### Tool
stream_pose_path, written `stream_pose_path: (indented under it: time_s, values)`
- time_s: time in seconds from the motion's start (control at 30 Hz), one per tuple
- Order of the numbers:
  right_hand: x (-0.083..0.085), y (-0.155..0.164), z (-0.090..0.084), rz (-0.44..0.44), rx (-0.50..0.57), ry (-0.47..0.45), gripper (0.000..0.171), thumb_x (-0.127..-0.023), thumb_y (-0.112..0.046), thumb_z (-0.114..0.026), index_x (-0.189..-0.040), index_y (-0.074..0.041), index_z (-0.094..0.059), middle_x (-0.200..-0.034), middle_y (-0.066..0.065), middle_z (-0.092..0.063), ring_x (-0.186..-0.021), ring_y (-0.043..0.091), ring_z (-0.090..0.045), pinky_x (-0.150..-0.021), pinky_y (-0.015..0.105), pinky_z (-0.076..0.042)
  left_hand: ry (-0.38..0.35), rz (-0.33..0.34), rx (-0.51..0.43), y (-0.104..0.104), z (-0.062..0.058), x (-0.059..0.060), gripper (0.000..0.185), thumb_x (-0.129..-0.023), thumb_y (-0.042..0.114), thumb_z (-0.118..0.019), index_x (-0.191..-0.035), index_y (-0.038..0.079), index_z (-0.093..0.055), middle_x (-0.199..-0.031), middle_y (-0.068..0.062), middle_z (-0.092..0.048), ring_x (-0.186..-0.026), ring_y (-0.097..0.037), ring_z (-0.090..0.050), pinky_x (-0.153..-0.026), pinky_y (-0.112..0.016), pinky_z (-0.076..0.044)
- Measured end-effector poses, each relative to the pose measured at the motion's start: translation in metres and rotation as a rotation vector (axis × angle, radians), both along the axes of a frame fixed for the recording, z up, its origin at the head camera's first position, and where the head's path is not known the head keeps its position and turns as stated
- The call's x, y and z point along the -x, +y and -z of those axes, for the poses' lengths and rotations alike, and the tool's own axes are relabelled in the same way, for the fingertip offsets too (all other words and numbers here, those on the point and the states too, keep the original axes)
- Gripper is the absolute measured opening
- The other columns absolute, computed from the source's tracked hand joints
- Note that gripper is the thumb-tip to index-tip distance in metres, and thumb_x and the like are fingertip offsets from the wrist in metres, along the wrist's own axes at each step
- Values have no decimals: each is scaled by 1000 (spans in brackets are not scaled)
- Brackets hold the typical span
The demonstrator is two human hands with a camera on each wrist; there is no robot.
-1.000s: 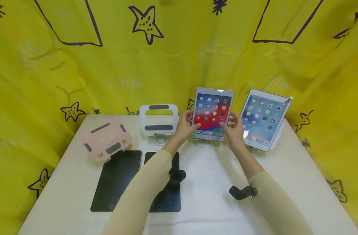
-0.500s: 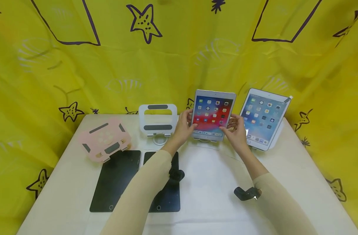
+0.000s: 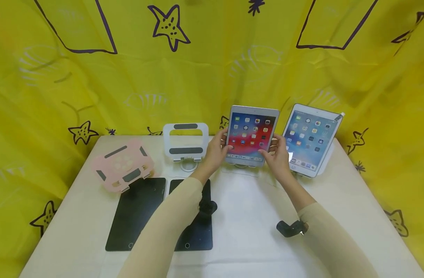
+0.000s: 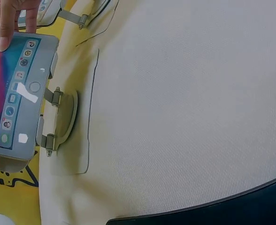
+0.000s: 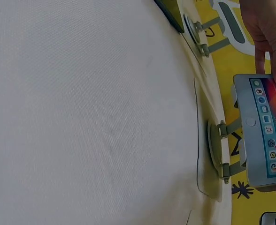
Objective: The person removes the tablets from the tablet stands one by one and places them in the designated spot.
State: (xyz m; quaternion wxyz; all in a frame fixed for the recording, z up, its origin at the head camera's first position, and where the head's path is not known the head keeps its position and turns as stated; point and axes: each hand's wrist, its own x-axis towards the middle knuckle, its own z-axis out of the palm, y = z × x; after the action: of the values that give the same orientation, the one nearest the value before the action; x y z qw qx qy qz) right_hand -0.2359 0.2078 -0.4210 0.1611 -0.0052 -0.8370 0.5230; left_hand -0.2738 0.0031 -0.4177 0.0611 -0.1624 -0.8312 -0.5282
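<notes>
In the head view a white-framed tablet (image 3: 251, 135) with a lit red and blue home screen leans upright on a stand at the back of the table. My left hand (image 3: 214, 154) grips its left edge, thumb on the front and fingers round behind. On the opposite edge, my right hand (image 3: 278, 158) holds it the same way. Both wrist views show the stand's hinged arms and round base (image 4: 66, 119) under the tablet's lower edge, with small lips (image 5: 242, 152) in front of that edge. The stand's back plate is mostly hidden behind the tablet.
To the right, a second lit tablet (image 3: 310, 139) leans on its stand. Left of my hands are an unloaded white stand (image 3: 166, 141) and a tilted pink stand (image 3: 105, 162). Two dark tablets (image 3: 135, 216) lie flat under my left forearm. A yellow curtain (image 3: 212, 69) hangs behind.
The tablet's top edge has dropped slightly, and my right thumb sits a little lower on its front. My right forearm has shifted slightly outward. Both hands keep their grip throughout.
</notes>
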Motion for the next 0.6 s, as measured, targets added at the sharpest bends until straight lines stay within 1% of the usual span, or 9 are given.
stream_pose_path:
  time_s: [0.1,0.23,0.43,0.6]
  values:
    - [-3,-1,-5,10,-6,-26,61,-85,-3,-68,-134,-3,-31,-110,19,-51,-88,19,-49,-69,9,-40,-30,1,0,0,-2,-1,58,-86,0,-65,-138,9,-41,-109,-14,-57,-96,-25,-57,-87,-32,-51]
    - [-7,-1,-11,3,-23,-62,62,-85,-3,-68,-135,-3,-31,-109,18,-51,-87,18,-48,-68,9,-41,-64,2,-25,-2,-5,-5,59,-85,0,-66,-138,10,-42,-108,-13,-57,-95,-25,-57,-84,-31,-52]
    - [-16,2,-17,-36,-52,-106,63,-86,-4,-68,-136,-4,-30,-110,19,-51,-88,20,-49,-67,8,-43,-127,6,-32,-5,-6,-15,54,-86,3,-66,-135,12,-44,-107,-12,-56,-95,-23,-56,-80,-29,-53]
    - [-23,3,-16,-58,-46,-152,65,-85,-5,-68,-136,-3,-28,-109,19,-50,-89,22,-49,-68,8,-44,-132,22,-24,-9,-5,-24,53,-86,4,-67,-133,10,-44,-106,-14,-57,-95,-25,-57,-80,-31,-54]
